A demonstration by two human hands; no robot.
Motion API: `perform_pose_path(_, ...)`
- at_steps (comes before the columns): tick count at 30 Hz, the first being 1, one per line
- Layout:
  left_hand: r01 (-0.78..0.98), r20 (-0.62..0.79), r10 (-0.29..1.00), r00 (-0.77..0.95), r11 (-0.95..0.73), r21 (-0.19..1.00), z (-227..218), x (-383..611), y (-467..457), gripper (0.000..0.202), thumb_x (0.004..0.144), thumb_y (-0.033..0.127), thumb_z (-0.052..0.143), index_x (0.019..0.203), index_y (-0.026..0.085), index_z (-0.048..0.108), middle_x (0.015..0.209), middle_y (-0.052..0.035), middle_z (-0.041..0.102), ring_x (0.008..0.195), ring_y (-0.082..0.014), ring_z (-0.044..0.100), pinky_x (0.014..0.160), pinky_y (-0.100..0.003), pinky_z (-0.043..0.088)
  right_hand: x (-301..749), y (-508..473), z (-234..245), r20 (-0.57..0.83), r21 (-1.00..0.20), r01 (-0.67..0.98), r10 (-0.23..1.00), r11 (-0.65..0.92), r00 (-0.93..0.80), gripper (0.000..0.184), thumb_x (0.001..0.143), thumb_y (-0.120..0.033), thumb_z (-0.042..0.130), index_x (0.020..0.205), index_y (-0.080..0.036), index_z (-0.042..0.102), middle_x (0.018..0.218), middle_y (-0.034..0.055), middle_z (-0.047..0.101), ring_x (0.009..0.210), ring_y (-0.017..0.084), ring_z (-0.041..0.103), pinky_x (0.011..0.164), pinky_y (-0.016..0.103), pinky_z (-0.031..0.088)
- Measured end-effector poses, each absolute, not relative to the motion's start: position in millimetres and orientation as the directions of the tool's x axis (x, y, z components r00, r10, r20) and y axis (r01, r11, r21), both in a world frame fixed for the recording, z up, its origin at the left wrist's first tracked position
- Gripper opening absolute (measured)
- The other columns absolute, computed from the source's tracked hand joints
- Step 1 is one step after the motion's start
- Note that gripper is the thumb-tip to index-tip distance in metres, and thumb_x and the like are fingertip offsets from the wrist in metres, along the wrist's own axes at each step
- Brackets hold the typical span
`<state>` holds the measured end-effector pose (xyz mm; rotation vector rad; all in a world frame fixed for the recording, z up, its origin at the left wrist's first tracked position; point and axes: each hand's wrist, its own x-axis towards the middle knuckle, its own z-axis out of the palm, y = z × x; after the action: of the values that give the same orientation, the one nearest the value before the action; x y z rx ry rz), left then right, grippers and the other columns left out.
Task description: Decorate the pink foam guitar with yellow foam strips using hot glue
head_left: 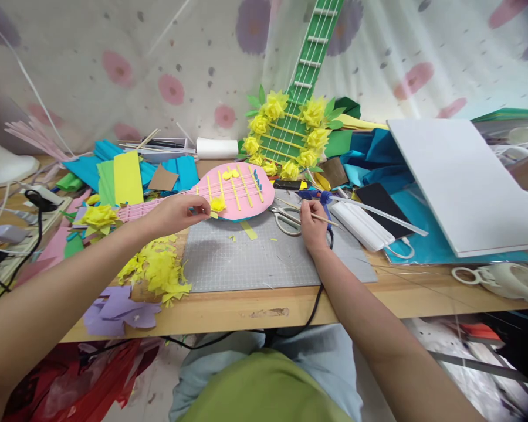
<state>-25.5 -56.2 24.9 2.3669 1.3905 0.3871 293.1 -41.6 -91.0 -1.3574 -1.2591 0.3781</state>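
Observation:
My left hand (182, 212) is closed in a pinch at the near edge of a pink paper guitar (242, 202). A small pale-yellow paper piece (213, 215) shows at its fingertips. Beside it, a yellow paper flower (219, 203) lies on the guitar's body, which has yellow strips, pink strings and blue pegs. My right hand (313, 225) is closed around a thin wooden stick (319, 217) that points left and right over the grey cutting mat (255, 264). Just behind that hand lies a blue glue gun (321, 196); scissors (286, 221) rest to its left.
A green paper guitar (286, 132) ringed with yellow flowers leans at the back. Yellow scraps (158, 269) and purple paper (121, 310) lie at left. A white board (462, 187), white packet (363, 225) and tape dispenser (506, 281) are at right. A black cord (317, 308) hangs over the table edge.

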Motion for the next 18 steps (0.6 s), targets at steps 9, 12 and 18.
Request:
perform_pose_path(9,0.767,0.067,0.875,0.479,-0.454,0.454,23,-24,-57,0.029,0.072,0.048,0.053,0.074,0.02,0.063,0.081,-0.0049,0.068,0.073,-0.0165,0.06,0.068,-0.027,0.048,294,-41,-91,0.432,-0.862,0.436,0.826,0.259,0.362,0.033,0.083,-0.051,0.043,0.068,-0.022,0.042,0.058,-0.0043,0.043,0.055,0.012,0.04,0.057,0.027,0.035)
perform_pose_path(12,0.784,0.068,0.875,0.479,-0.462,0.415,20,-24,-59,0.029,0.071,0.048,0.055,0.072,0.02,0.062,0.077,-0.0041,0.068,0.069,-0.0157,0.059,0.065,-0.026,0.046,294,-41,-90,0.439,-0.855,0.451,0.821,0.257,0.365,0.033,0.083,-0.051,0.042,0.067,-0.022,0.042,0.058,-0.004,0.044,0.056,0.012,0.04,0.057,0.027,0.035)
perform_pose_path(18,0.865,0.257,0.863,0.435,-0.479,0.149,-3,-27,-61,0.019,0.081,0.035,0.047,0.075,0.021,0.058,0.074,-0.0039,0.066,0.071,-0.017,0.06,0.06,-0.026,0.04,294,-41,-92,0.451,-0.848,0.462,0.813,0.261,0.368,0.033,0.084,-0.05,0.042,0.067,-0.022,0.042,0.058,-0.0039,0.044,0.056,0.011,0.041,0.056,0.026,0.035)
